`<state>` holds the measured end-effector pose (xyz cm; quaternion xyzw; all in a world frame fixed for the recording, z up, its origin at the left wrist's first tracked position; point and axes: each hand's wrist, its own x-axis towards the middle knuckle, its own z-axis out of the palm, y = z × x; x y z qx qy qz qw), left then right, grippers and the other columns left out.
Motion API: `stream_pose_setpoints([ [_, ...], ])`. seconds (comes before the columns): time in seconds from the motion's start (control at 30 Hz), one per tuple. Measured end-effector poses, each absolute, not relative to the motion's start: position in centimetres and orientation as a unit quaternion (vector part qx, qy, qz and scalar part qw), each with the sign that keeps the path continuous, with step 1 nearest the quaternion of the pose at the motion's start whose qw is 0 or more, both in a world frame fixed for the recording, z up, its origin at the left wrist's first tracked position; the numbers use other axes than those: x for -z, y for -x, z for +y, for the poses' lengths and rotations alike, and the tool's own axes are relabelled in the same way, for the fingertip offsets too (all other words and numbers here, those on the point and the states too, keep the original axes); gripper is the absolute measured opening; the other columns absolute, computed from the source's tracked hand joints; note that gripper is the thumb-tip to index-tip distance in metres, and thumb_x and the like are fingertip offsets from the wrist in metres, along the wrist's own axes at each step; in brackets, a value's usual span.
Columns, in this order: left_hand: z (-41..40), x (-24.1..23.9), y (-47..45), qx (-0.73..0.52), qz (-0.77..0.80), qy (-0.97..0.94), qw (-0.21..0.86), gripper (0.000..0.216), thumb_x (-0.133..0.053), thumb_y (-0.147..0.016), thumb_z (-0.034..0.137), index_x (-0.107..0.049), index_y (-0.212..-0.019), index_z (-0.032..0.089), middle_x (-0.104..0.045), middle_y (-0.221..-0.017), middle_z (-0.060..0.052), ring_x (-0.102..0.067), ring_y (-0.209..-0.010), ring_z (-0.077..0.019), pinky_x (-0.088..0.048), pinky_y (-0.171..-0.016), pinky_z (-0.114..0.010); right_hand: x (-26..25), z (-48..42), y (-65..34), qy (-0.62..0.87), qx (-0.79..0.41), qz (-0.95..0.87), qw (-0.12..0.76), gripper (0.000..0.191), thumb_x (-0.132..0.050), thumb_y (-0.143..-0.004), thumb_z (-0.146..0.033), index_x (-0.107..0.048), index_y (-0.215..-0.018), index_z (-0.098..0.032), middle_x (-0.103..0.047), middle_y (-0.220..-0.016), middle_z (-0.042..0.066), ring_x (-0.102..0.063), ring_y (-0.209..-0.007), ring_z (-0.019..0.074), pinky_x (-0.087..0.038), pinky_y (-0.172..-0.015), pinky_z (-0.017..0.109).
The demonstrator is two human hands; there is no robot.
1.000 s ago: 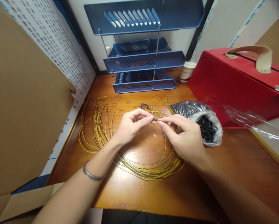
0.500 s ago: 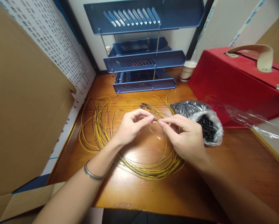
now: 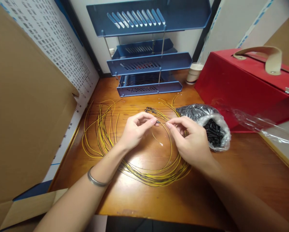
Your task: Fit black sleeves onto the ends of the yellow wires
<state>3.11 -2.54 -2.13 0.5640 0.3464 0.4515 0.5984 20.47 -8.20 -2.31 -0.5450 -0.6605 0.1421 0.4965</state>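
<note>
My left hand [image 3: 136, 132] pinches a small black sleeve at the end of a thin yellow wire, thumb and forefinger pressed together. My right hand [image 3: 191, 143] pinches the same yellow wire [image 3: 162, 122] a short way to the right of the sleeve. Both hands hover above a wooden desk [image 3: 146, 193]. Below them lies a looped bundle of yellow and black wires [image 3: 156, 175], and a second bundle [image 3: 99, 132] lies to the left. A clear plastic bag of small black sleeves [image 3: 213, 129] sits just right of my right hand.
A blue tiered paper tray [image 3: 149, 64] stands at the back of the desk, with a paper cup [image 3: 194, 72] beside it. A red box with a tan handle [image 3: 250, 83] fills the right. Cardboard [image 3: 26, 112] walls off the left side.
My hands have drawn slightly apart, so a short stretch of wire shows between the fingertips. The loose wire end now hangs lower beneath them.
</note>
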Motion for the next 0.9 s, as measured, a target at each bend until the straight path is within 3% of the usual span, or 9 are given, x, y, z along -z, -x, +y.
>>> stream_pose_setpoints([
  [0.43, -2.41, 2.12, -3.03, -0.464, 0.370, -0.563, 0.575, 0.027, -0.080, -0.077, 0.038, -0.069, -0.081, 0.014, -0.073, -0.074, -0.003, -0.043, -0.044, -0.0042, -0.031, -0.042, -0.021, 2.45, -8.24, -20.58, 0.546, -0.149, -0.664, 0.488, 0.011, -0.063, -0.091, -0.021, -0.072, -0.085, -0.019, -0.064, -0.073, 0.001, -0.052, -0.060, 0.0126, -0.040, -0.058, 0.028],
  [0.67, -2.77, 2.04, -3.18, -0.426, 0.333, -0.595, 0.595, 0.026, -0.080, -0.077, 0.038, -0.070, -0.080, 0.014, -0.072, -0.073, -0.003, -0.051, -0.052, -0.0073, -0.042, -0.053, -0.023, 2.42, -8.30, -20.50, 0.536, -0.152, -0.676, 0.482, 0.011, -0.064, -0.090, -0.017, -0.074, -0.086, -0.019, -0.066, -0.073, 0.000, -0.050, -0.058, 0.0121, -0.039, -0.057, 0.028],
  [0.9, -2.42, 2.44, -3.35, -0.459, 0.376, -0.555, 0.583, 0.030, -0.078, -0.079, 0.042, -0.070, -0.088, 0.015, -0.072, -0.073, -0.002, -0.043, -0.046, -0.0048, -0.034, -0.046, -0.021, 2.51, -8.34, -20.39, 0.557, -0.141, -0.655, 0.492, 0.010, -0.065, -0.088, -0.020, -0.073, -0.084, -0.018, -0.065, -0.070, 0.000, -0.050, -0.058, 0.0122, -0.040, -0.057, 0.028],
])
